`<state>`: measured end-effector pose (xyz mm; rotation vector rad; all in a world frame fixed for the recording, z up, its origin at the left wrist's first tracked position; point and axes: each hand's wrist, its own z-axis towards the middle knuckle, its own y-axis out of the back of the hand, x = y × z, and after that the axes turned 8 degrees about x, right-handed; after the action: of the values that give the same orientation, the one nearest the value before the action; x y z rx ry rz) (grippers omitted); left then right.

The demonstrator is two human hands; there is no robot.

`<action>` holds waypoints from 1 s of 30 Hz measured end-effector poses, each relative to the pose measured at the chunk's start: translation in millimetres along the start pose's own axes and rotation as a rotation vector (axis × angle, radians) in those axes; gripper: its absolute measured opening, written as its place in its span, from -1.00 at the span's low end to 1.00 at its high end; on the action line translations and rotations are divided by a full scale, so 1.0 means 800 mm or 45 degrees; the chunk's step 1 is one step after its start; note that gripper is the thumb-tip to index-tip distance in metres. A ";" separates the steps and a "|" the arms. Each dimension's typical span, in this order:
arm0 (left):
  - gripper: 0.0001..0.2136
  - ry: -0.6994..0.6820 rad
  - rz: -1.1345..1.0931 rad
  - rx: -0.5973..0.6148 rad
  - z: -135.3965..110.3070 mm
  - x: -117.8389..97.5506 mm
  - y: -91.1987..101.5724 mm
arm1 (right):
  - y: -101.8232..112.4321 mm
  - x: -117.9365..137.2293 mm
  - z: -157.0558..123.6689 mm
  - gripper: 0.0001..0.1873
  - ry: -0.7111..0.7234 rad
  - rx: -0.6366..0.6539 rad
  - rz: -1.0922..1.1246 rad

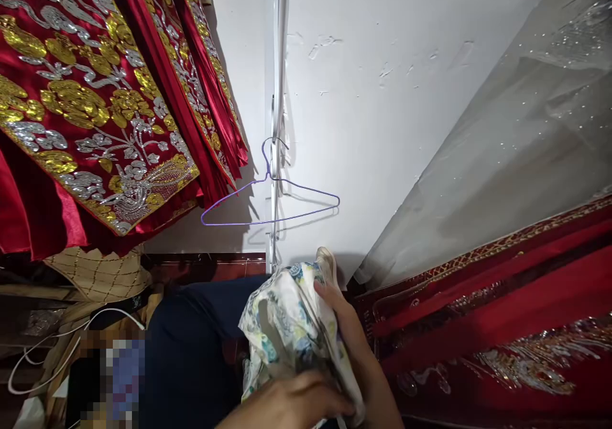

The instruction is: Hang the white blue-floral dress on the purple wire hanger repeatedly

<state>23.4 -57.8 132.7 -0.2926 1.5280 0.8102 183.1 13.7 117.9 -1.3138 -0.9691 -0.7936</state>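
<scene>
A white cloth (287, 314) with a blue, green and yellow floral print is bunched up in front of my lap; what kind of piece it is I cannot make out. My right hand (347, 324) grips its right side, thumb over the front. Lower down, my left hand (291, 397) lies across the cloth, its fingers closed on the folds near the bottom and slightly blurred. Above both hands, a bare purple hanger (270, 218) hangs from a metal strip on the white wall.
Red garments with gold and silver embroidery (95, 104) hang at upper left. On the right are a sheer glittering fabric (478, 155) and a red embroidered garment (502, 327). A white cable (48, 340) loops over wooden slats at lower left.
</scene>
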 end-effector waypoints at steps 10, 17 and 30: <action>-0.18 -0.093 0.086 0.136 0.034 0.018 0.108 | -0.020 0.080 -0.022 -0.78 -0.655 1.259 -0.514; -0.64 0.173 0.940 0.170 0.002 0.041 0.155 | 0.013 0.165 0.014 -0.76 -0.091 1.042 -1.180; -0.63 0.340 0.723 -0.559 -0.044 0.030 0.248 | 0.011 0.037 0.160 -0.76 0.277 0.086 -1.133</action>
<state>-131.5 68.1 168.9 -0.2982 1.6954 1.6173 186.7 143.1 140.6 -0.6736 -1.3956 -1.5200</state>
